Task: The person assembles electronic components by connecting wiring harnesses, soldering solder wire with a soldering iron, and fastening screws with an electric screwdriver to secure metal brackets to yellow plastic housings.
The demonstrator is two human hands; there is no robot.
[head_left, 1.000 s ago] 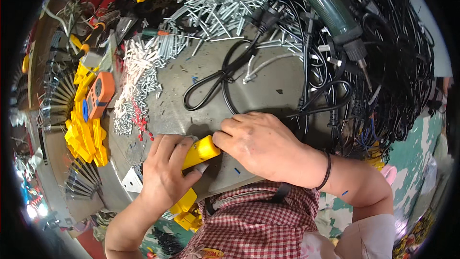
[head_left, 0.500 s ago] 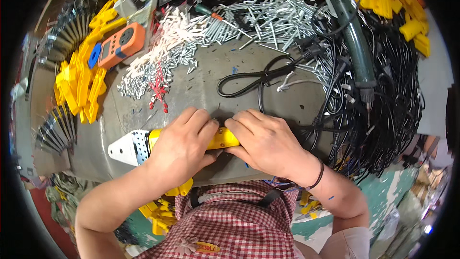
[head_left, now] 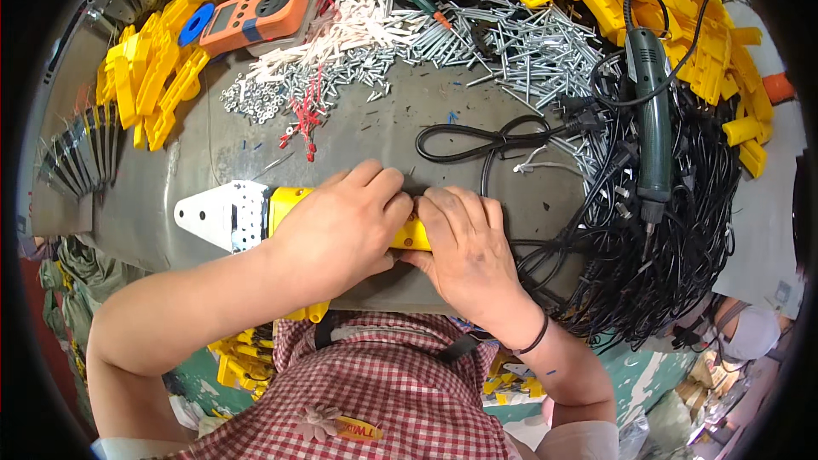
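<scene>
A yellow-handled pipe welder [head_left: 285, 203] lies across the near side of the grey table, its flat pointed metal plate [head_left: 203, 215] to the left behind a perforated metal guard [head_left: 250, 216]. My left hand [head_left: 345, 226] is wrapped over the middle of the yellow handle and hides much of it. Against the handle's right end my right hand [head_left: 469, 247] is closed, with thumb and fingertips beside my left hand. What the fingertips press on is hidden. A black power cord [head_left: 484, 177] runs from behind my right hand toward a looped bundle [head_left: 460, 143].
Screws [head_left: 545, 55], white sleeves [head_left: 358, 25], nuts [head_left: 247, 100] and red-handled small parts [head_left: 305, 132] lie beyond my hands. On the right, an electric screwdriver [head_left: 653, 128] rests over heaped black cords [head_left: 673, 264]. Yellow shells [head_left: 158, 77] and an orange multimeter [head_left: 256, 17] are far left.
The view has shifted, so the far items sit differently in the picture. Both hands keep their hold on the pipe welder, the right wrist bent a little more upright.
</scene>
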